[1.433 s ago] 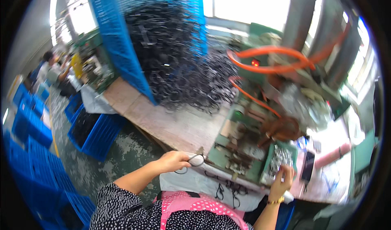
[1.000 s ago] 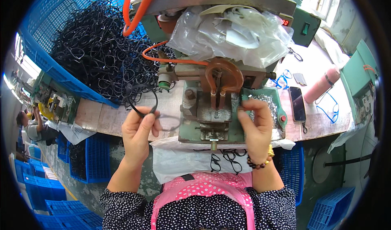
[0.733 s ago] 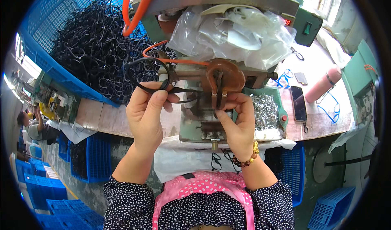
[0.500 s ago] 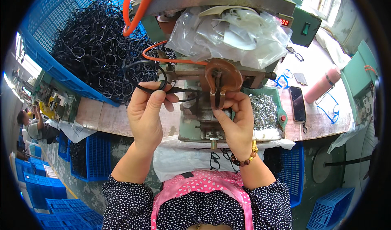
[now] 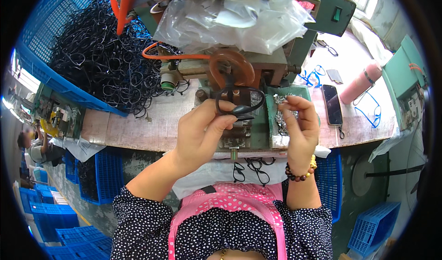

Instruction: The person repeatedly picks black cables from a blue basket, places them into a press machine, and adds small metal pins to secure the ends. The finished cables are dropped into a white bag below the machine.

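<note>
My left hand (image 5: pixel 199 128) pinches a black eyeglass frame (image 5: pixel 239 109) between thumb and fingers, in front of the bench machine. Above the frame sits the machine's brown, loop-shaped guard (image 5: pixel 235 59). My right hand (image 5: pixel 302 128) is at the green tray (image 5: pixel 278 142), over small shiny metal pieces (image 5: pixel 281 122). Its thumb and fingertips are drawn together; whatever is between them, if anything, is too small to tell. Several black eyeglass frames (image 5: pixel 255 170) lie on the white cloth near my lap.
At the left a blue crate (image 5: pixel 83 94) holds a large heap of black frames (image 5: pixel 92 59). Plastic bags (image 5: pixel 235 18) lie on the machine, with an orange hose (image 5: pixel 175 56) below. To the right are a phone (image 5: pixel 332 104), a pink bottle (image 5: pixel 361 82) and blue frames (image 5: pixel 373 117).
My left hand has brought the eyeglass frame rightward to the machine's front. My right hand has left the part below the guard and moved right to the metal pieces. The view has shifted slightly.
</note>
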The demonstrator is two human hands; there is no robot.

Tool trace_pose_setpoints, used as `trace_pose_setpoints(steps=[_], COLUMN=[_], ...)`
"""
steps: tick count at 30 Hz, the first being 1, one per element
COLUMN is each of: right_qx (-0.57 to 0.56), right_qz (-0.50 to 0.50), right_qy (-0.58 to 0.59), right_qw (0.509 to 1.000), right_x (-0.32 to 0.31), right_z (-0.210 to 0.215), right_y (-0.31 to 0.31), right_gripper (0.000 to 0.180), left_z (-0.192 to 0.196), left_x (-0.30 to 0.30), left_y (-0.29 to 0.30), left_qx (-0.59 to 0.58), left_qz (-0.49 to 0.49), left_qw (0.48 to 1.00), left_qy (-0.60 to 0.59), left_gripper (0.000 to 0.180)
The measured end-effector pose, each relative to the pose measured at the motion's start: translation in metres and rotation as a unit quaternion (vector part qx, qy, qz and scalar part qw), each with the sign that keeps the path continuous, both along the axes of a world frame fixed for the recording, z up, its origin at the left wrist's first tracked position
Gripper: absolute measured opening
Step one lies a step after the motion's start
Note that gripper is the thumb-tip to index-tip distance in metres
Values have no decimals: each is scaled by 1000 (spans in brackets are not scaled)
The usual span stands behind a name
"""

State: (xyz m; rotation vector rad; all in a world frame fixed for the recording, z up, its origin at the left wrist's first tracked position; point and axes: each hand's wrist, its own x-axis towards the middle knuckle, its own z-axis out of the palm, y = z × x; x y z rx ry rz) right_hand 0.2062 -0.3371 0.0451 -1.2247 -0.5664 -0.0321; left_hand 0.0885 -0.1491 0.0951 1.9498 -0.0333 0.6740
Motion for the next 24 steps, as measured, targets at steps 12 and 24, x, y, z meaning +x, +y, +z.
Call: trace_pose_setpoints(steps=[12, 24], right_qx=[-338, -380], right_qz=[-211, -232], right_qy=[-183, -267], right_qw=[899, 855], right_x=[32, 31], right_z=[-66, -67], right_y=[-52, -22], right_gripper=[22, 10], left_z=[-8, -15], left_x=[-1, -12], left_y=[-4, 50], left_qx=[49, 272], left_qz=[16, 114], left_qw=[998, 938], left_qy=[-35, -181], left_gripper=[15, 16])
